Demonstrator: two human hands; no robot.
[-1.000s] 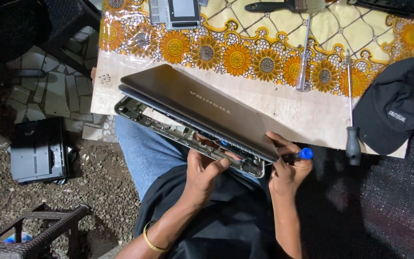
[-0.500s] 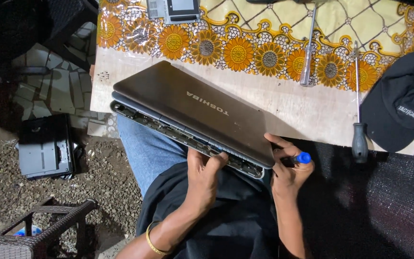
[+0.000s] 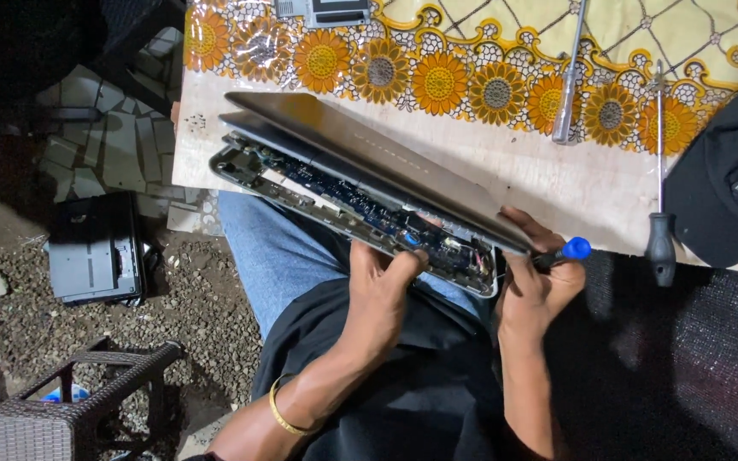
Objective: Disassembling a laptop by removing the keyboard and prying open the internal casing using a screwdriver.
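Observation:
A grey laptop [image 3: 360, 149] rests tilted on the table edge and my lap, its top cover lifted off the base so the blue circuit board [image 3: 369, 209] shows. My left hand [image 3: 382, 286] grips the near edge of the base, thumb on the board area. My right hand [image 3: 535, 282] holds the cover's near right corner and a small screwdriver with a blue cap [image 3: 561, 253].
A sunflower-print cloth [image 3: 471, 77] covers the table. On it lie a long screwdriver [image 3: 659, 196], a metal tool [image 3: 567, 77], a black cap [image 3: 728, 179] and a small device [image 3: 322, 10]. On the gravel left sit a black battery-like box [image 3: 91, 252] and a wicker stool [image 3: 53, 410].
The laptop's cover has been lifted apart from the base again, exposing the circuit board; half a second ago the two halves were nearly closed. Both hands stay at the near edge.

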